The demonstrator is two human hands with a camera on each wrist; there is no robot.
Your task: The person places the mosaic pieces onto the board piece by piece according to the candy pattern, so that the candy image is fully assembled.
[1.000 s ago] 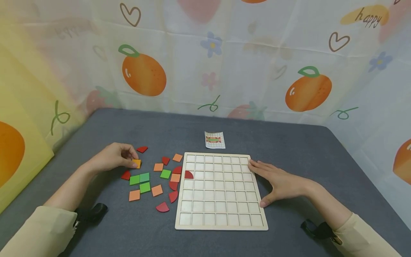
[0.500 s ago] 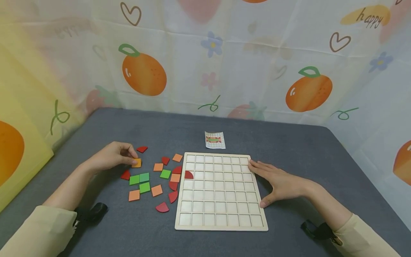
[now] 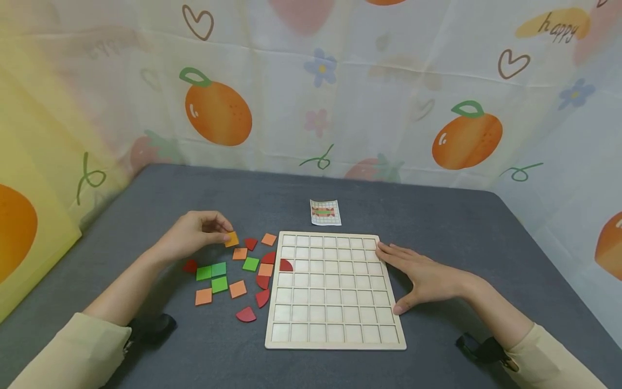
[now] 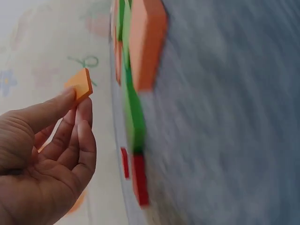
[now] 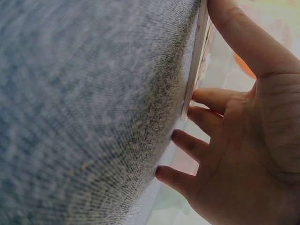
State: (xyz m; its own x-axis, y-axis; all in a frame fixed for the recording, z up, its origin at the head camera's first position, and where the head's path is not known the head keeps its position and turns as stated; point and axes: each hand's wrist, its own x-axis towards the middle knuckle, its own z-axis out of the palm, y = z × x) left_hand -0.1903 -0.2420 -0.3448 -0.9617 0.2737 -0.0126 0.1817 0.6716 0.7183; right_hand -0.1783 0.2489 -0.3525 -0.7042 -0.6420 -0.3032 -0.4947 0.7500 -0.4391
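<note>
A pale curtain (image 3: pixel 379 113) printed with oranges hangs behind a dark grey table (image 3: pixel 437 216). On the table, well in from the left and right edges, lies a square wooden grid board (image 3: pixel 333 281). The person's right hand (image 3: pixel 423 278) is spread, its fingertips touching the board's right edge. The left hand (image 3: pixel 196 233), toward the table's left edge, pinches a yellow-orange square tile (image 3: pixel 231 239) above the surface. A small printed card (image 3: pixel 325 213) lies between board and far edge. Left of the board lie green squares (image 3: pixel 220 284), orange squares (image 3: pixel 238 289) and red pieces (image 3: pixel 246 314); one red quarter-circle (image 3: pixel 285 265) sits in its leftmost column.
</note>
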